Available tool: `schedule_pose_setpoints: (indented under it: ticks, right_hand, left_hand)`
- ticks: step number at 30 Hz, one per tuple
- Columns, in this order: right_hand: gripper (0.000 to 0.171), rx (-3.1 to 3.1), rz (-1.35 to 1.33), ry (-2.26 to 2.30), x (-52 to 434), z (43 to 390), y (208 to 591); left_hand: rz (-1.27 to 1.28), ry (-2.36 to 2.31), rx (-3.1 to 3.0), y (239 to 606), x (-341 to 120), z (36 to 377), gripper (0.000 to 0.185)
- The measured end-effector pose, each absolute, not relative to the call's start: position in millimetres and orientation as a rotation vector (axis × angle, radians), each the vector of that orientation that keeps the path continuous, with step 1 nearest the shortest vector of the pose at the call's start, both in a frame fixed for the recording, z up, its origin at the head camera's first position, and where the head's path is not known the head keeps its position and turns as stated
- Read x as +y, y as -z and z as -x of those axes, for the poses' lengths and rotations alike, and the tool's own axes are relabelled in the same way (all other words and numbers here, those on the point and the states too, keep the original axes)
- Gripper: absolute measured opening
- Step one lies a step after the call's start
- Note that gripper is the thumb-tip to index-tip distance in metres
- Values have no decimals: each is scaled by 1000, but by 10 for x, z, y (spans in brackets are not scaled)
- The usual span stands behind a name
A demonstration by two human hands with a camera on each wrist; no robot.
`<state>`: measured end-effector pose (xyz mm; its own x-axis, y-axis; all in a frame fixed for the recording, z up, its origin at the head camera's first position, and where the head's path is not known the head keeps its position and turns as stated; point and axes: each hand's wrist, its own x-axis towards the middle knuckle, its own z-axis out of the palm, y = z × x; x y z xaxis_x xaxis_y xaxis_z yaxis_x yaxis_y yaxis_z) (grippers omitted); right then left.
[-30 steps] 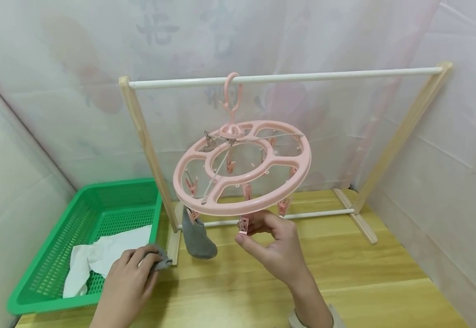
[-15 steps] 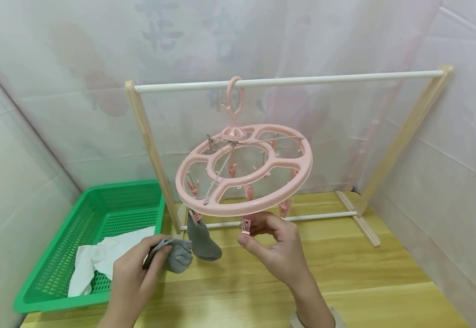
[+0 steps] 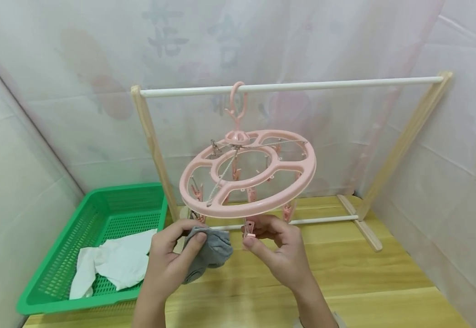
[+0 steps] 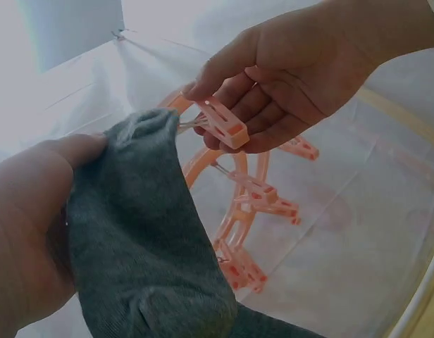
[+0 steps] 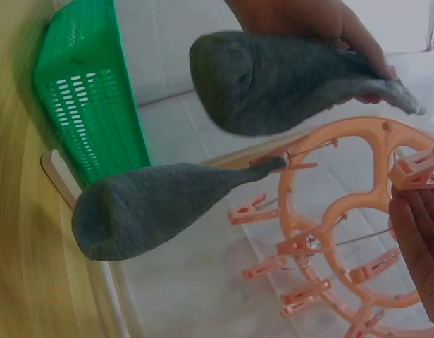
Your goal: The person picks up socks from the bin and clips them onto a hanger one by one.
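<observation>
My left hand [image 3: 168, 259] pinches a grey sock [image 3: 213, 248] near its cuff, just below the front left of a round pink clip hanger [image 3: 242, 210]. With thumb and fingers my right hand [image 3: 287, 253] grips a pink clothespin [image 3: 249, 230] that hangs from the hanger's front rim. In the left wrist view the sock's cuff edge is right beside this clothespin's end. A second grey sock [image 5: 153, 204] hangs by its cuff from a neighbouring clip, as the right wrist view shows; in the head view it is mostly hidden behind my left hand and the held sock.
The hanger hooks over the white top bar [image 3: 324, 85] of a wooden-sided rack. At the left a green basket [image 3: 33, 287] holds white cloth items [image 3: 119, 257]. Several more pink clips dangle from the hanger. Fabric walls stand behind and on both sides of the wooden tabletop [image 3: 365, 278].
My left hand has brought the grey sock from beside the basket, up and rightward to near the clothespin. My right hand keeps its grip on the clothespin. The head view has shifted slightly.
</observation>
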<state>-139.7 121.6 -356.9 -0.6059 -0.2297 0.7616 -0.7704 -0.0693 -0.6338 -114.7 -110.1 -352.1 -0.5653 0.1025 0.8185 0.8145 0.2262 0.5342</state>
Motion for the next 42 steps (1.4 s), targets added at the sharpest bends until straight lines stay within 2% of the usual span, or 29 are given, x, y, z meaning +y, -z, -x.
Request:
schedule_pose_setpoints:
  ticks: [14,36,42]
  right_hand:
    - [22,-1721,-1092,-1737,1223,1377,3568]
    - [8,-1666,-999,-1656,1183,1352,3542]
    - [7,-1645,-1017,-1675,1176,1371,3546]
  left_hand:
    - [714,1251,-2024,3554,-1036,1157,20]
    - [694,1146,-2189,3583,-991,1181,4]
    - [695,1130,-2228,3601,-974,1177,7]
